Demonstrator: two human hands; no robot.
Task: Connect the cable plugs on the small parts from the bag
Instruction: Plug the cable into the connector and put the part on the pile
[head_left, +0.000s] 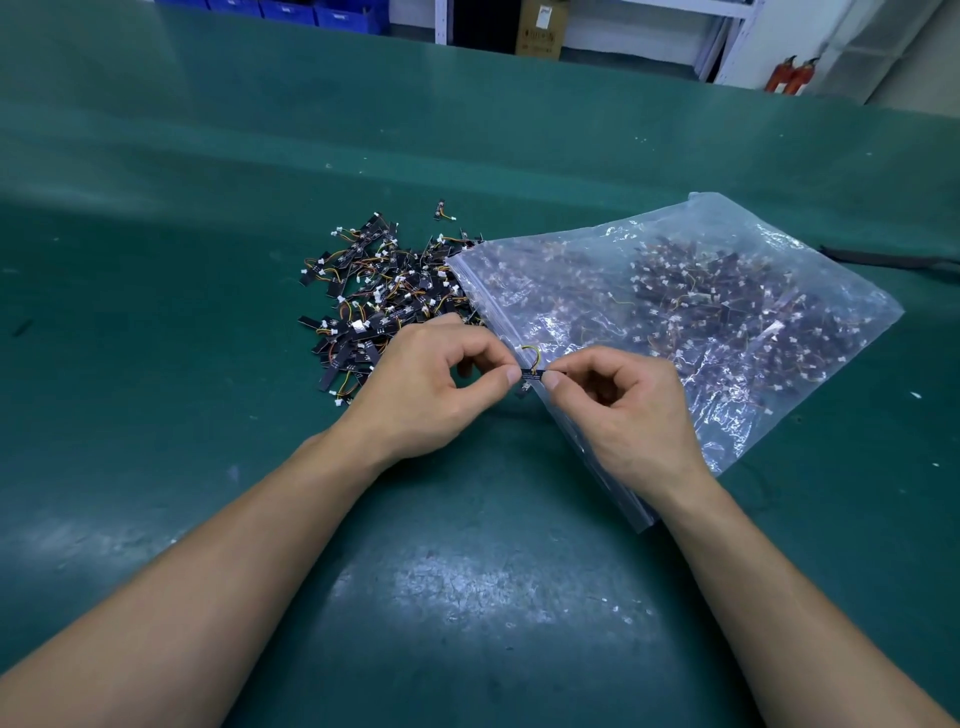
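One small black part (532, 372) with a looped yellow-orange cable and a white plug is pinched between both hands, just above the bag's near edge. My left hand (431, 384) grips its left end with thumb and forefinger. My right hand (623, 405) grips its right end the same way. A clear plastic zip bag (727, 270) full of the same parts lies to the right, partly under my right hand. A loose pile of parts (379, 296) lies on the table left of the bag's mouth, behind my left hand.
The green table mat (467, 571) spreads all around, with bare mat in front of my arms and to the left. A dark strap (883, 258) lies at the right edge. Blue bins, a cardboard box and shelving stand beyond the far edge.
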